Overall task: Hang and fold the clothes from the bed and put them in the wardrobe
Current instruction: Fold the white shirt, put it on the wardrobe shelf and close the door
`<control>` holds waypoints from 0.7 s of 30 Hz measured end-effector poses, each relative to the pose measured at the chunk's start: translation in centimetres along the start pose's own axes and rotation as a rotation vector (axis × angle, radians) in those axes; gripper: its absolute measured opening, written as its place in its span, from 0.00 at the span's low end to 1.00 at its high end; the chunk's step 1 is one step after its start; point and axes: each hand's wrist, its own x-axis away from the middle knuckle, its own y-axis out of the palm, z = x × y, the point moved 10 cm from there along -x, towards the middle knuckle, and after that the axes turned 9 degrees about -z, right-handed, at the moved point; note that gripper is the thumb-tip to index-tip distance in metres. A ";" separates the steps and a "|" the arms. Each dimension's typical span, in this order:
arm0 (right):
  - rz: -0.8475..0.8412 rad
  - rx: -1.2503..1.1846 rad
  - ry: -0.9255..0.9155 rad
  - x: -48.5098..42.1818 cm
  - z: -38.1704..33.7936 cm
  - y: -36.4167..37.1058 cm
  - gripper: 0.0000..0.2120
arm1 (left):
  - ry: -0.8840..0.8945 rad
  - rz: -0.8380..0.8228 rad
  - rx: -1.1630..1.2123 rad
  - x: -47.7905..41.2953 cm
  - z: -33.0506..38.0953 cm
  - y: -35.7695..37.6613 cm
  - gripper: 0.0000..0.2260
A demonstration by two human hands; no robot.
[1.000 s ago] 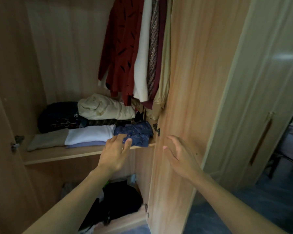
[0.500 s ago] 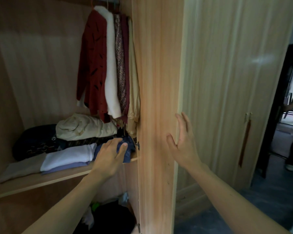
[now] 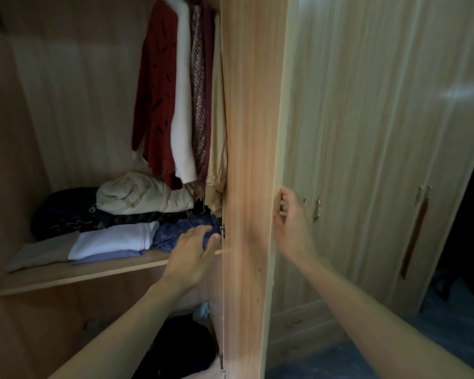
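While the left hand [image 3: 195, 251] lies flat on the folded dark blue patterned garment [image 3: 173, 232], fingers nearly straight and pressing rather than gripping, the right hand [image 3: 292, 222] has its fingers curled round the free edge of the light wooden wardrobe door [image 3: 246, 160].

The garment sits at the right end of the pale wooden shelf [image 3: 93, 272], touching the folded white cloth [image 3: 112, 239] on its left and close to the small metal hinge [image 3: 222, 231] on its right. It looks soft, light and limp (a tug at one corner would likely undo the fold), so it is best handled with a flat palm on top or fingers slid beneath the whole bundle. Its long axis runs roughly left to right, along the shelf's front edge; which side carries the fold cannot be told.

Behind it lies a rolled cream bundle [image 3: 143, 194], and farther up hangs a red long-sleeved top [image 3: 156, 99].
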 end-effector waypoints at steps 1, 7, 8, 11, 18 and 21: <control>-0.018 -0.024 -0.015 0.0 -0.1 0.4 0.24 | -0.004 -0.005 -0.004 0.0 0.1 0.3 0.25; -0.113 -0.158 -0.086 0.4 -1.7 2.6 0.24 | -0.040 -0.018 -0.008 0.3 -0.1 1.1 0.28; -0.129 -0.184 -0.102 0.5 -1.9 3.1 0.24 | -0.042 -0.015 -0.019 0.4 -0.3 1.1 0.25; -0.178 -0.276 -0.110 0.8 -2.2 5.4 0.23 | -0.062 -0.023 -0.038 1.1 -1.4 1.0 0.24; -0.220 -0.298 -0.141 1.4 -4.3 10.2 0.27 | -0.086 -0.040 -0.029 2.0 -5.4 -0.7 0.25; -0.206 -0.232 -0.153 1.3 -5.7 11.8 0.27 | -0.047 -0.058 0.000 2.1 -6.7 -1.5 0.25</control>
